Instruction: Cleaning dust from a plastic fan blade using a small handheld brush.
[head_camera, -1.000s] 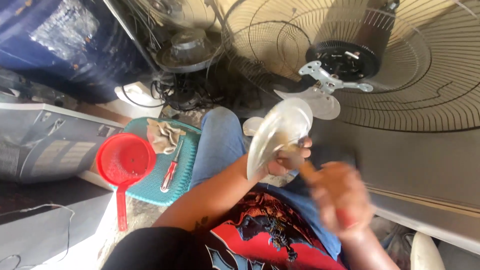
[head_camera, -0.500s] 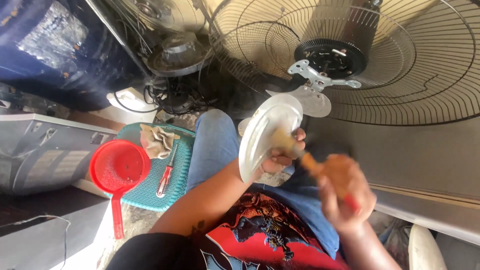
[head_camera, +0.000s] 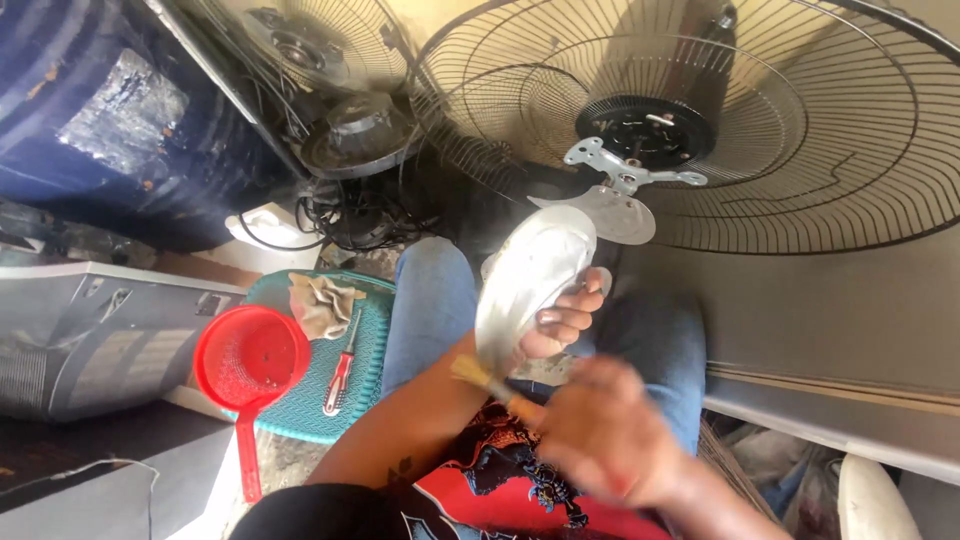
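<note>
Left hand (head_camera: 560, 325) grips a metal fan blade (head_camera: 530, 285) upright over the knees, fingers curled round its edge. Right hand (head_camera: 605, 440), blurred, clasps a brush (head_camera: 485, 385) whose bristles touch the blade's lower end. Behind stands a fan cage (head_camera: 800, 120).

the left hand (head_camera: 560, 325) grips a metal fan blade (head_camera: 530, 280) by its edge, held upright over the knees. the right hand (head_camera: 610, 440), blurred, holds a small brush (head_camera: 485, 385) whose bristles touch the blade's lower end. a wire fan guard (head_camera: 800, 130) stands behind. a red strainer (head_camera: 250, 360), screwdriver (head_camera: 340, 370) and rag (head_camera: 320, 300) lie on a teal stool (head_camera: 365, 385).
</note>
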